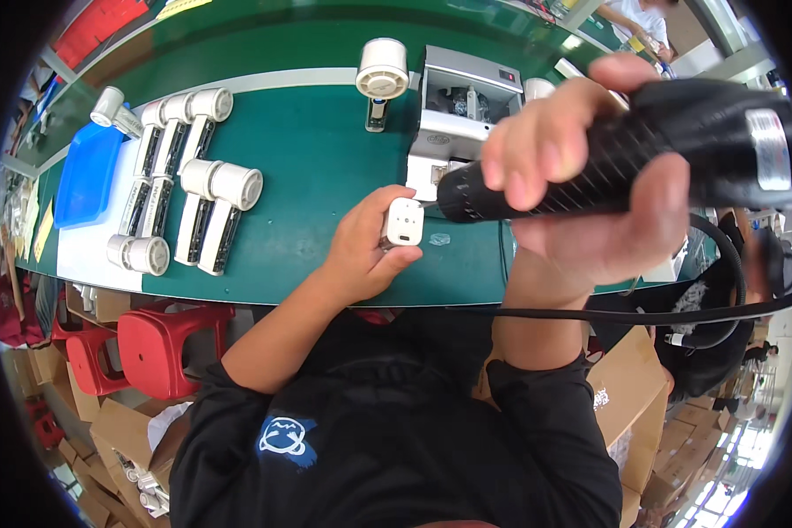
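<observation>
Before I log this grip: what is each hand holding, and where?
Left hand: a white device, by its sides near the end facing the camera. Right hand: a black handheld tool, around its ribbed body.

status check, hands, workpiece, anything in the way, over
Left hand grips white device, end toward camera. Right hand holds black handheld tool aimed at device's corner, contact unclear. Black cable crosses right forearm.

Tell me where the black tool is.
The black tool is right of centre in the head view, in the right hand, its tip near the white device.
</observation>
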A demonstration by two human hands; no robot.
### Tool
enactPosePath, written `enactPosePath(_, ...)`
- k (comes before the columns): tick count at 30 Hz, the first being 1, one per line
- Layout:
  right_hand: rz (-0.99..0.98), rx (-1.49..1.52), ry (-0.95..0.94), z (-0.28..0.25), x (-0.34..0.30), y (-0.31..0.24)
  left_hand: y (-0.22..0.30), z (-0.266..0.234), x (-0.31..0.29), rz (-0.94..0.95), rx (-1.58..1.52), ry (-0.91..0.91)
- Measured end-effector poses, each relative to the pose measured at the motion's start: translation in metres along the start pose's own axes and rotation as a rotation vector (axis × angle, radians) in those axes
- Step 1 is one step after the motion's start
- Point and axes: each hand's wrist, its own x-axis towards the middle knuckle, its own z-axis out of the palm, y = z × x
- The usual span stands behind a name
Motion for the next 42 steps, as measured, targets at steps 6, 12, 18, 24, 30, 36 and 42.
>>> enactPosePath(6, 0.028, -0.035, -0.027, 0.005, 0.002, 0.016, 0.0, 0.003, 0.002, 0.075, 0.002, 0.044)
enactPosePath(12, 0.061, 0.025, -0.028, 0.006, 0.005, 0.021, 0.003, -0.001, 0.005, 0.092, 0.038, -0.033)
enactPosePath(18, 0.07, 0.015, -0.008, 0.001, 0.0, 0.02, 0.003, 0.006, 0.007, 0.089, 0.037, -0.031)
enactPosePath(24, -0.212, 0.012, 0.006, -0.007, -0.003, -0.017, 0.03, -0.032, 0.018, -0.044, 0.104, -0.049)
enactPosePath(30, -0.106, -0.12, 0.13, -0.018, -0.016, -0.023, 0.017, -0.114, 0.134, -0.214, 0.589, 0.087)
enactPosePath(36, -0.036, -0.192, 0.109, -0.015, -0.03, -0.013, -0.106, -0.161, 0.158, -0.644, 1.076, -0.279)
enactPosePath(42, -0.011, -0.179, 0.177, -0.021, -0.029, -0.017, -0.13, -0.18, 0.141, -0.714, 1.164, -0.267)
